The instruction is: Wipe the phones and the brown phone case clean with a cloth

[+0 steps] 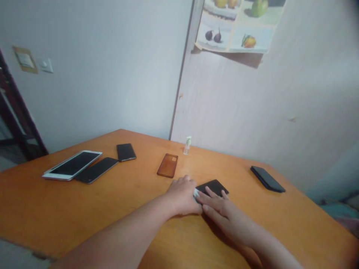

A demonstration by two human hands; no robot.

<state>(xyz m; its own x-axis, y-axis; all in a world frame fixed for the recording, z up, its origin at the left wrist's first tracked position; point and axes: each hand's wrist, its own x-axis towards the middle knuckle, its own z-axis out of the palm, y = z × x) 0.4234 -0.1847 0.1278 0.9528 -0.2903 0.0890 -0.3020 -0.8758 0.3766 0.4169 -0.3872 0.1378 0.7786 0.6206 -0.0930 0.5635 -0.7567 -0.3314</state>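
Observation:
A black smartphone [215, 186] lies flat on the table, partly covered by both hands. My left hand [183, 196] is closed at the phone's left side, fingers curled against its edge, and its fingertips are hidden. A small piece of white wipe [195, 193] shows between the two hands. My right hand [221, 210] reaches over the phone's near side, pressing the wipe with its index fingertip while other fingers stretch across the dark surface. Just beyond the left hand lies a translucent brown phone case [167, 165]. A small clear bottle [187, 145] stands behind it.
At the left of the wooden table [120, 213] lie a white tablet [73, 164], a dark phone [97, 170] against it and another black phone [126, 152]. A dark folding case [267, 179] rests near the right edge. Walls rise behind the table, with a fruit poster [238, 24].

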